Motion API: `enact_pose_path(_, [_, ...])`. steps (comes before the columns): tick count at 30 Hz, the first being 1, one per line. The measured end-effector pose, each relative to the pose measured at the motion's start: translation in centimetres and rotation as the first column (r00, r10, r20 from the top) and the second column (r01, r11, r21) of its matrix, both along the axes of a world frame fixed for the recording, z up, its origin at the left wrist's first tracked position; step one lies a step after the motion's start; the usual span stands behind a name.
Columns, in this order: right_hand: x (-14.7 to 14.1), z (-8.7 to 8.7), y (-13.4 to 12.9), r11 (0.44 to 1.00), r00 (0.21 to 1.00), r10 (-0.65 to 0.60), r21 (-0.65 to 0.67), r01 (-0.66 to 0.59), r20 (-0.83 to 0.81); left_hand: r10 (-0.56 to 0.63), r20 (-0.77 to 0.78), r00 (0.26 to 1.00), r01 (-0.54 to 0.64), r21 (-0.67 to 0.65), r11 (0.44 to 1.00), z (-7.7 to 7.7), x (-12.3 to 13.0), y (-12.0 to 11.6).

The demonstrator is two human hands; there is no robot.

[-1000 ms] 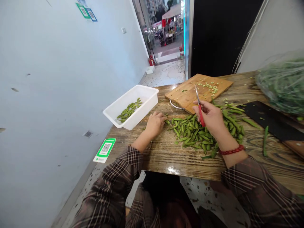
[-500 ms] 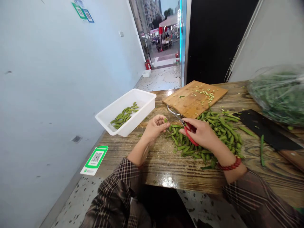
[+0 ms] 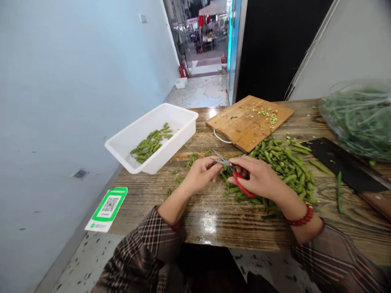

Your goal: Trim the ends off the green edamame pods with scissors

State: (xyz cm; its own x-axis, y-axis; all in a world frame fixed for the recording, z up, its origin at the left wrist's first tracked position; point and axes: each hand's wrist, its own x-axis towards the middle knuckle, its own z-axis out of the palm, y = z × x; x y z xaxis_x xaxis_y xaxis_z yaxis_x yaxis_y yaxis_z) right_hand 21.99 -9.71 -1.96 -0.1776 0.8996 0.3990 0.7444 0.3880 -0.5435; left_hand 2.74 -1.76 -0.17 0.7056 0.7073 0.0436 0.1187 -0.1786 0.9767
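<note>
My right hand (image 3: 259, 173) is wrapped round red-handled scissors (image 3: 242, 185), whose blades are parted and point left. The blades reach the fingertips of my left hand (image 3: 203, 173), which are pinched together; what they hold is hidden behind the fingers and blades. Beneath and beyond my right hand lies a heap of green pods (image 3: 284, 162) on the wooden table (image 3: 214, 219). To the left stands a white tray (image 3: 180, 144) with several pods (image 3: 149, 144) inside. Small green trimmings (image 3: 192, 159) lie on the table between the tray and the heap.
A wooden cutting board (image 3: 238, 118) with pale bits on it lies behind the heap. On the right are a cleaver (image 3: 339, 162) and a plastic bag of greens (image 3: 360, 122). A green QR card (image 3: 106, 209) sits at the left table edge.
The view has shifted slightly. My left hand has turned, and the pod end at its fingertips no longer shows. The scissors' blades have swung down and left to its fingertips and opened.
</note>
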Motion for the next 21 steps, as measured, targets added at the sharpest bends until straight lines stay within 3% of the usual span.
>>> enact_pose_path(14, [-0.32, -0.14, 0.00, 0.999, 1.000, 0.030, 0.024, -0.030, -0.001, 0.018, -0.045, 0.999, -0.009, 0.188, 0.982, 0.54, -0.15, -0.35])
enact_pose_path(17, [-0.26, -0.12, -0.07, 0.999, 0.999, 0.031, 0.030, -0.032, 0.028, 0.007, -0.044, 0.999, -0.001, 0.145, 0.989, 0.56, -0.16, -0.35])
enact_pose_path(21, [-0.07, -0.17, -0.05, 0.999, 0.998, 0.019, 0.028, -0.021, 0.067, 0.008, -0.061, 0.998, -0.008, -0.010, 1.000, 0.27, -0.23, -0.30])
